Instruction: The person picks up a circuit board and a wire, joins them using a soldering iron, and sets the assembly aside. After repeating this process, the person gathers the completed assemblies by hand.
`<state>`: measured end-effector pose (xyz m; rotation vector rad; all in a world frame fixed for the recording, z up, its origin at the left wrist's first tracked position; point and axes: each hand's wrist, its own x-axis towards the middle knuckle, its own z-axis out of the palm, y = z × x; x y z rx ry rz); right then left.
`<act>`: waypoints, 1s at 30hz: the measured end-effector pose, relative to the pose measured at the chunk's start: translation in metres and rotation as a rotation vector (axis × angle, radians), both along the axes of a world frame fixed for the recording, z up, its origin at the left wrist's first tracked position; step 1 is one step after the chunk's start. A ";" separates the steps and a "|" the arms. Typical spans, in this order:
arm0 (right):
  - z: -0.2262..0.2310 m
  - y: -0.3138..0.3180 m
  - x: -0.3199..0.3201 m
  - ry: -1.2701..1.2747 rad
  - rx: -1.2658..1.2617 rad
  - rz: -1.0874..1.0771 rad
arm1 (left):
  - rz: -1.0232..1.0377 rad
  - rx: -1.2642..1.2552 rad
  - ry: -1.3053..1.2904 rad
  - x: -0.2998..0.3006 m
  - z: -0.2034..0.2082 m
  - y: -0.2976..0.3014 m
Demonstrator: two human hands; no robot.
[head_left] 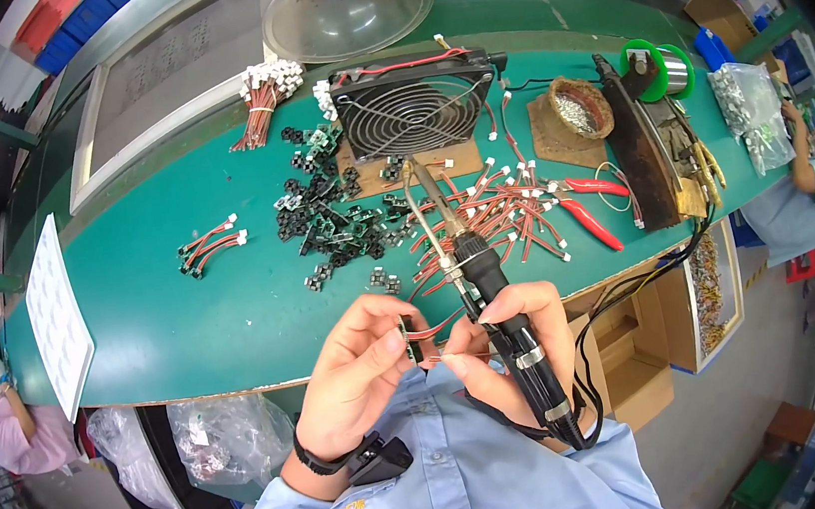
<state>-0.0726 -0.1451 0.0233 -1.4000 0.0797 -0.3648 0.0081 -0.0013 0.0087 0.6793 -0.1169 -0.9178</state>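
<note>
My left hand (pixel 360 348) pinches a small dark circuit board (pixel 411 339) on edge, just past the table's front edge. Red and dark wires (pixel 438 329) run from beside the board toward my right hand (pixel 528 326). That hand is wrapped round a black soldering iron (pixel 476 259), whose tip points up and away, with a thin metal tube alongside. Its thumb and fingertip also seem to pinch fine wire ends near the board. Beyond the iron lies a heap of wire leads with white connectors (pixel 522 203). Left of it is a pile of small circuit boards (pixel 334 225).
A black fan (pixel 416 111) stands behind the piles. To the right are red-handled pliers (pixel 592 211), a round tub of metal bits (pixel 580 109) and a solder spool (pixel 660 71). Wired boards (pixel 213 244) lie left. Black cables (pixel 632 281) trail off the table's right front. Co-workers sit at both sides.
</note>
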 end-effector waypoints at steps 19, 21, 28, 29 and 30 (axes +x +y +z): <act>0.005 0.004 0.001 -0.070 -0.285 0.050 | -0.063 -0.132 0.103 -0.001 -0.007 0.005; 0.005 0.004 0.000 -0.067 -0.273 0.053 | -0.068 -0.132 0.093 -0.001 -0.007 0.005; 0.006 0.002 0.000 -0.053 -0.257 0.061 | -0.033 -0.136 0.095 -0.002 -0.009 0.004; 0.006 0.002 0.000 -0.054 -0.260 0.057 | -0.035 -0.135 0.096 -0.002 -0.008 0.004; 0.006 0.002 0.000 -0.055 -0.262 0.054 | -0.039 -0.131 0.097 -0.002 -0.007 0.004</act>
